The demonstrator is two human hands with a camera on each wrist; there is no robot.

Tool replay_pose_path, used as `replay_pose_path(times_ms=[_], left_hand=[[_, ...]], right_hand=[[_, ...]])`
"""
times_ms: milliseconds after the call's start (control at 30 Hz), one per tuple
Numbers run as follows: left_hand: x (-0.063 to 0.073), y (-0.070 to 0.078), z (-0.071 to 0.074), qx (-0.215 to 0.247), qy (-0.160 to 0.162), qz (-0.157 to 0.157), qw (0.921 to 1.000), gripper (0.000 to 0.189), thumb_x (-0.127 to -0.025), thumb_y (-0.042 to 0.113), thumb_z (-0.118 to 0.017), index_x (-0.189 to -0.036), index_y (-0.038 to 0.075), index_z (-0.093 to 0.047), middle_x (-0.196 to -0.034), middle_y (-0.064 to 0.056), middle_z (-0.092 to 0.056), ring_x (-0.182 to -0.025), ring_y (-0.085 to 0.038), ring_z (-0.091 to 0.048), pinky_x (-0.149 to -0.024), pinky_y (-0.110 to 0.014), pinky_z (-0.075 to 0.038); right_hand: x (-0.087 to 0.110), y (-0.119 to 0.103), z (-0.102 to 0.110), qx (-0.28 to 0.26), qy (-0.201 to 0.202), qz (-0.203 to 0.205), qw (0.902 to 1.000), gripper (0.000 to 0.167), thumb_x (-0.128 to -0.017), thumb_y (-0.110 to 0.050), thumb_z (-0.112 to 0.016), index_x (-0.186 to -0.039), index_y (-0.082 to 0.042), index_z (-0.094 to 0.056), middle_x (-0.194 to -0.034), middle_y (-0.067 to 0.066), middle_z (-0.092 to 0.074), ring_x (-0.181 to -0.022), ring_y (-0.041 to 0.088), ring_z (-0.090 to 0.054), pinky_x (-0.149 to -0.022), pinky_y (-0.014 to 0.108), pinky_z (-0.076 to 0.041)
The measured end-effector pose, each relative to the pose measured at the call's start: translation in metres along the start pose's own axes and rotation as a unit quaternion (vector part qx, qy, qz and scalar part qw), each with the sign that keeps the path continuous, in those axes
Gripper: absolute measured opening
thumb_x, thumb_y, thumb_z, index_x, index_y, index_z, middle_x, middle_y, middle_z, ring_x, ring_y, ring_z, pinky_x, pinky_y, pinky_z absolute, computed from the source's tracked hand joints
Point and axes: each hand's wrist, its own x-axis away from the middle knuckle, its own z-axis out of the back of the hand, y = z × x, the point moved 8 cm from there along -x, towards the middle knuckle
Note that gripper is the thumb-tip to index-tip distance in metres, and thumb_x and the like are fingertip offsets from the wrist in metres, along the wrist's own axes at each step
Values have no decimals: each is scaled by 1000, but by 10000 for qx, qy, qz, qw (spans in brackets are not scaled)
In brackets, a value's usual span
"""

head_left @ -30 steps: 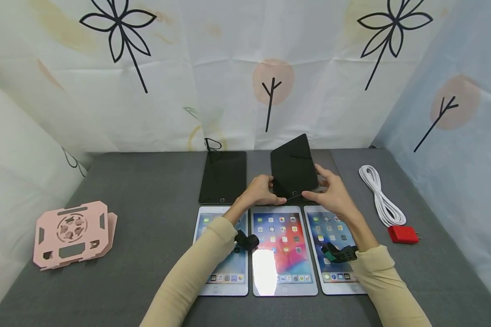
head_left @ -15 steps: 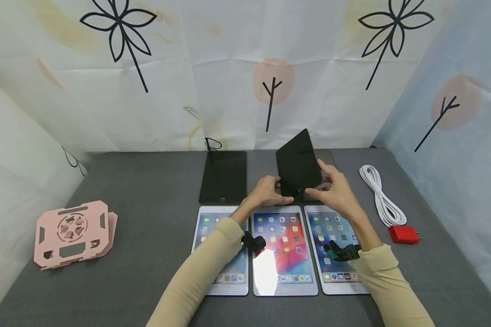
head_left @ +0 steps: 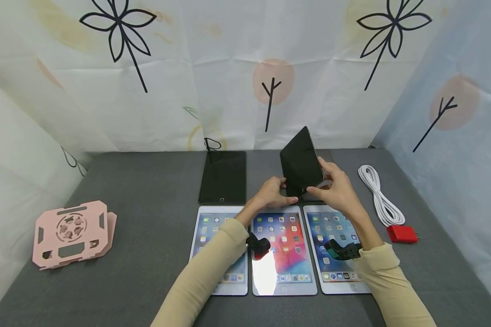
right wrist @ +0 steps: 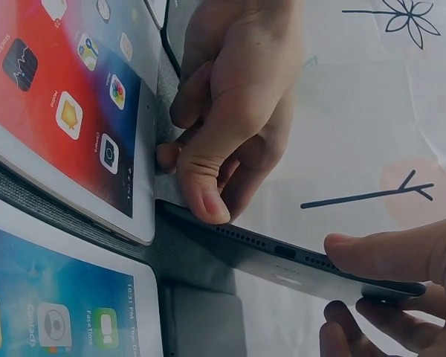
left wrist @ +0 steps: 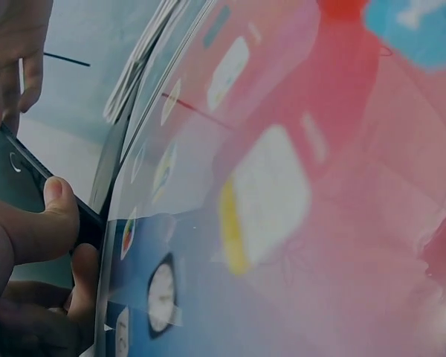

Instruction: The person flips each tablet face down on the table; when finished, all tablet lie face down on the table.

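A black tablet (head_left: 300, 159) is raised off the table at a tilt, its dark screen facing me. My left hand (head_left: 272, 193) pinches its lower left corner, thumb on the bottom edge. At its lower right side, my right hand (head_left: 336, 187) grips with the thumb near the home button and fingers behind. The right wrist view shows the tablet's bottom edge with its charging port (right wrist: 285, 253) and speaker holes. Beneath it lies another dark flat device (right wrist: 204, 320), mostly hidden. A second black tablet (head_left: 222, 177) lies flat to the left.
Three white tablets with lit screens, left (head_left: 218, 227), middle (head_left: 284, 245) and right (head_left: 331, 240), lie in a row under my forearms. A pink vented stand (head_left: 71, 234) sits far left. At right are a coiled white cable (head_left: 380, 195) and a red charger plug (head_left: 403, 234).
Both hands have shifted the raised black tablet to the right and slightly up, and it now stands steeper. The other things on the table have stayed put.
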Motion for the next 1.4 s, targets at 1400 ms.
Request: replay_pose_path(times_ms=[1400], left_hand=[[1, 7, -2, 194, -333, -944, 9948, 67, -98, 31, -69, -156, 9, -43, -135, -12, -65, -110, -21, -65, -95, -31, -53]], right_hand=[[-3, -17, -6, -63, 99, 482, 9988, 80, -94, 5, -68, -160, 2, -24, -155, 28, -37, -119, 48, -57, -96, 59, -53]])
